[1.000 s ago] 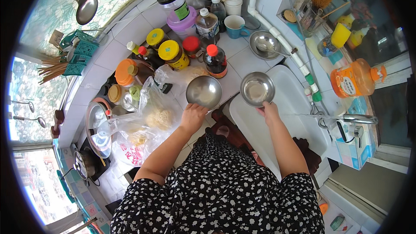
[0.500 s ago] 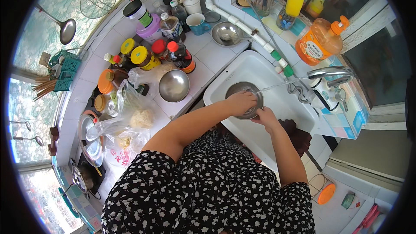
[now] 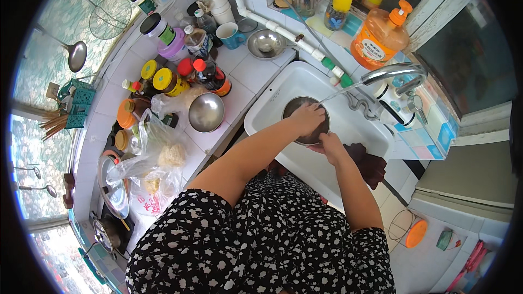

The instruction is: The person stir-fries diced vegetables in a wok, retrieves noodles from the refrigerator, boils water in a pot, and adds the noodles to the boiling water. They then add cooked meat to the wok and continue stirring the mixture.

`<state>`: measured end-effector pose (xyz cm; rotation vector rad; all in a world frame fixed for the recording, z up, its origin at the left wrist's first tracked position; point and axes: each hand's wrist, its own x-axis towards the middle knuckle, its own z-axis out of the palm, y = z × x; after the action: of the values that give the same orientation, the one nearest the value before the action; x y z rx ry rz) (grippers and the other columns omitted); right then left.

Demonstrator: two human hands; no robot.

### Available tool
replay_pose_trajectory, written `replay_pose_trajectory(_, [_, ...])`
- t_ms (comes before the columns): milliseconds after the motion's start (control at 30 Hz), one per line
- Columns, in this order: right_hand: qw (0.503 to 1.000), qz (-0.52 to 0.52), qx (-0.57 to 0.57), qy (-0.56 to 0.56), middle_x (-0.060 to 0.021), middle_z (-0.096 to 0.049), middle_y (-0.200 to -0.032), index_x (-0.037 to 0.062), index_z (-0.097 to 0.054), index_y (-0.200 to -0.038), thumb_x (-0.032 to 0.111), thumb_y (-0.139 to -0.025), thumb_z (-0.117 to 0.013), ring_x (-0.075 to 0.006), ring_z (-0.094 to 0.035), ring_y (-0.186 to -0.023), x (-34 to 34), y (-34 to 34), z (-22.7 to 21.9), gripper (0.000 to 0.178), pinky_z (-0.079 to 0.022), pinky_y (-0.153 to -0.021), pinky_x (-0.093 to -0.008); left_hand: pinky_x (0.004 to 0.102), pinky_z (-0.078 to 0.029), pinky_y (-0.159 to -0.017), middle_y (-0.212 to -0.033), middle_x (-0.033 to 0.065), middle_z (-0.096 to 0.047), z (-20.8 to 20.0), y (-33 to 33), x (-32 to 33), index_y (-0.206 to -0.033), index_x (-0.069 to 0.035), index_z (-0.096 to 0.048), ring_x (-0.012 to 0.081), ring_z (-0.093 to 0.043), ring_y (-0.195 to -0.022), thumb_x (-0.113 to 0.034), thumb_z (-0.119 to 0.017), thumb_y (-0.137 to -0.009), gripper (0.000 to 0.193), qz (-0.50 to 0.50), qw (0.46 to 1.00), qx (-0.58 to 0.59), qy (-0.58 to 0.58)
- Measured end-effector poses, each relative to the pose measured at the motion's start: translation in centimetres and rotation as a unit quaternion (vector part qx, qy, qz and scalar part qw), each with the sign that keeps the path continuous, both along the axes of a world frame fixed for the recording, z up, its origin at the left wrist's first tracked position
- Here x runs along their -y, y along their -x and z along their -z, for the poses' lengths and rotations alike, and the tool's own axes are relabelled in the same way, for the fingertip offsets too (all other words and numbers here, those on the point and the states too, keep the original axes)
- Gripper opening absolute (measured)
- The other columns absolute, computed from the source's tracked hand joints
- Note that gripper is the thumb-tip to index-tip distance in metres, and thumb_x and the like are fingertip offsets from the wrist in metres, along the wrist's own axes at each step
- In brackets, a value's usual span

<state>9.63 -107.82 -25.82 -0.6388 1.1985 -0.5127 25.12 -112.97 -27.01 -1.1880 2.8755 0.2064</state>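
A steel bowl (image 3: 294, 108) is held tilted in the white sink (image 3: 267, 110), under the running stream of a chrome tap (image 3: 395, 73). My left hand (image 3: 308, 119) reaches over its rim and into it, fingers bent and close together. Whatever those fingers may hold is hidden. My right hand (image 3: 331, 148) grips the bowl's near right edge, thumb on the rim. Just right of that hand, a dark brown cloth (image 3: 366, 166) hangs over the sink's edge.
On the tiled counter at left stand another steel bowl (image 3: 206, 112), sauce bottles (image 3: 211, 78), jars and plastic bags (image 3: 158, 155). A metal dish (image 3: 266, 44) and a blue mug (image 3: 230, 36) are behind. An orange pump bottle (image 3: 378, 38) stands on the ledge behind the sink.
The view has shifted slightly, moving the counter items and tap leftward in the picture. Both hands remain at the bowl, and the water stream now falls nearer my left hand.
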Motion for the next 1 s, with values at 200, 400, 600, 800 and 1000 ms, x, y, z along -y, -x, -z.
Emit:
replay_pose_trajectory(200, [0.996,0.017,-0.076,0.034,-0.0228,-0.06,-0.108,-0.015,-0.046,-0.115,0.007,-0.087,-0.039,-0.0301,-0.066,-0.088,1.1,-0.1,0.4,0.036,-0.059,-0.077,-0.0335,0.0326,-0.04,-0.092,-0.113,0.0055,-0.057,-1.5,-0.2,-0.8,-0.11,-0.012,-0.062,0.019,-0.05,-0.115,-0.021,-0.059,-0.081,0.03,-0.131,0.968,0.166,-0.133])
replay_pose_trajectory(400, [0.999,-0.026,-0.031,-0.004,-0.0217,-0.061,-0.107,-0.0133,-0.05,-0.114,0.006,-0.085,-0.039,-0.03,-0.066,-0.089,0.8,0.0,0.0,0.036,-0.059,-0.078,-0.0335,0.0321,-0.039,-0.094,-0.119,0.0051,-0.057,-0.6,-0.8,0.0,-0.109,-0.01,-0.062,0.0198,-0.051,-0.113,-0.021,-0.061,-0.08,0.03,0.002,0.997,0.034,0.07])
replay_pose_trajectory(600, [0.999,0.033,-0.04,-0.015,-0.0183,-0.063,-0.103,-0.0104,-0.053,-0.114,0.006,-0.087,-0.043,-0.0271,-0.066,-0.091,0.7,-0.2,1.5,0.033,-0.059,-0.079,-0.0325,0.0385,-0.035,-0.096,-0.105,0.0032,-0.065,-4.2,-1.3,-2.6,-0.107,-0.013,-0.067,0.018,-0.06,-0.101,-0.032,-0.062,-0.085,0.03,-0.154,0.963,0.101,-0.199])
replay_pose_trajectory(800, [0.995,0.047,0.006,-0.085,-0.0174,-0.064,-0.104,-0.0061,-0.052,-0.115,0.008,-0.09,-0.048,-0.0258,-0.068,-0.088,1.6,0.9,4.7,0.029,-0.058,-0.075,-0.033,0.0365,-0.036,-0.097,-0.088,0.0053,-0.068,-4.3,-3.5,-3.8,-0.096,-0.019,-0.07,0.0207,-0.064,-0.089,-0.035,-0.064,-0.082,0.022,0.076,0.997,0.033,-0.004])
replay_pose_trajectory(1000, [0.99,-0.005,-0.084,-0.116,-0.0138,-0.06,-0.114,-0.002,-0.052,-0.118,0.026,-0.095,-0.05,-0.0251,-0.063,-0.098,4.0,0.9,5.6,0.036,-0.054,-0.08,-0.0384,0.0356,-0.041,-0.091,-0.092,0.0046,-0.068,-2.8,-5.0,-4.1,-0.097,-0.015,-0.068,0.0212,-0.063,-0.09,-0.027,-0.066,-0.082,0.02,-0.014,0.982,-0.117,-0.146])
